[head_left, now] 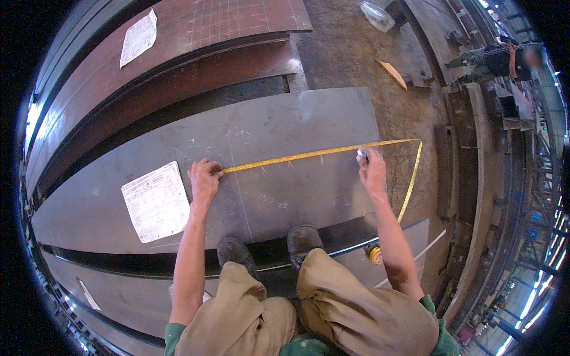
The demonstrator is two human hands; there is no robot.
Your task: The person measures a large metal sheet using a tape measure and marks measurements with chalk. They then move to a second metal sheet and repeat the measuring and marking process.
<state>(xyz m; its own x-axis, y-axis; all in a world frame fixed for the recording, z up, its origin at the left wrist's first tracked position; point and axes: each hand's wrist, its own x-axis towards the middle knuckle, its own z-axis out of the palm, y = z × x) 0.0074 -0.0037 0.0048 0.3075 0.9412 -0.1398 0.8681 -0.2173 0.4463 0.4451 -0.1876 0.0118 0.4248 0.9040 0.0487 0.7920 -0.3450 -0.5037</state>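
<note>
A yellow tape measure blade (291, 158) lies stretched across a grey steel plate (309, 202) marked with chalk lines and writing. Its left end is pinched in the fingers of my left hand (205, 179), close to a vertical chalk line. Near the plate's right edge, my right hand (373, 172) grips a small white piece of chalk (361, 153) just below the blade. Past that edge the blade bends sharply and runs down toward the round yellow tape case (375, 255), which sits beside my right forearm.
A printed paper sheet (157, 203) lies on the plate, left of my left hand. Reddish-brown steel beams (237, 65) stand beyond, with another paper sheet (139, 37) on top. An orange-brown offcut (393, 75) and a clear plastic bag (377, 16) lie far right. Another person (504, 62) is at the far right.
</note>
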